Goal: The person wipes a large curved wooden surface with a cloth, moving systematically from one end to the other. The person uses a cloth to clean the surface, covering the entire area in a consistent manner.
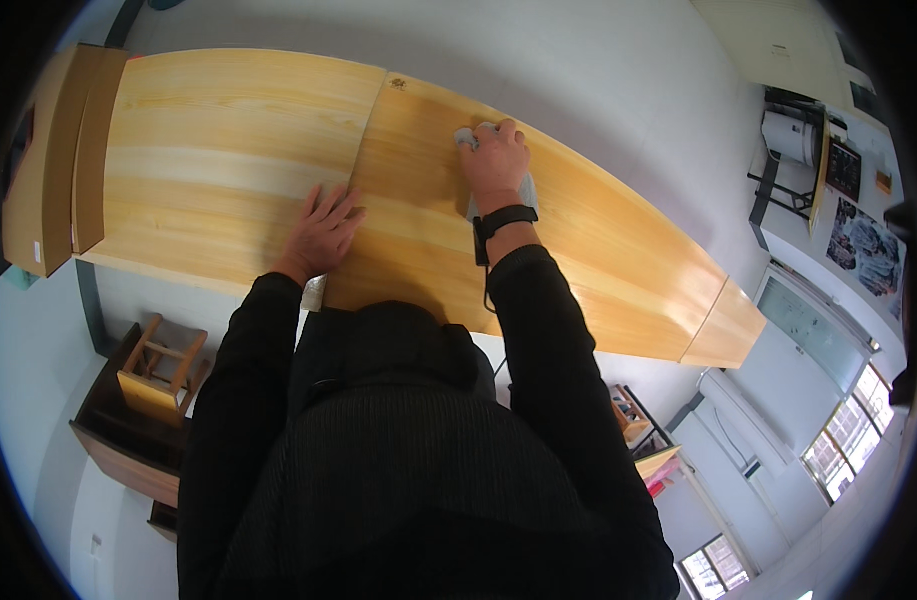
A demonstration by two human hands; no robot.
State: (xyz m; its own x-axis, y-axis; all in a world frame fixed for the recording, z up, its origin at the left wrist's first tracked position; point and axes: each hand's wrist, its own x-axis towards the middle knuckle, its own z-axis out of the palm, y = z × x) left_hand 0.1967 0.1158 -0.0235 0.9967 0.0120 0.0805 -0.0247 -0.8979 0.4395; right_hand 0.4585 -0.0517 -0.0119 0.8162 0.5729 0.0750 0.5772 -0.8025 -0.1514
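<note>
In the head view a long table of pale wood (413,262) made of joined panels runs across in front of me. My right hand (497,161) is closed over a grey cloth (532,193), pressed to the tabletop near its far edge. Parts of the cloth show past my fingers and beside my wrist; the rest is hidden under the hand. A black band (509,217) with a small device and a cable is on my right wrist. My left hand (321,232) rests on the wood by the seam between two panels, fingers spread and holding nothing.
Brown cardboard boxes (91,150) stand on the table's left end. Below left are a wooden stool (166,371) and a dark wooden cabinet (102,442). A further desk with a white appliance (790,138) stands at the upper right. A white door (811,330) is at the right.
</note>
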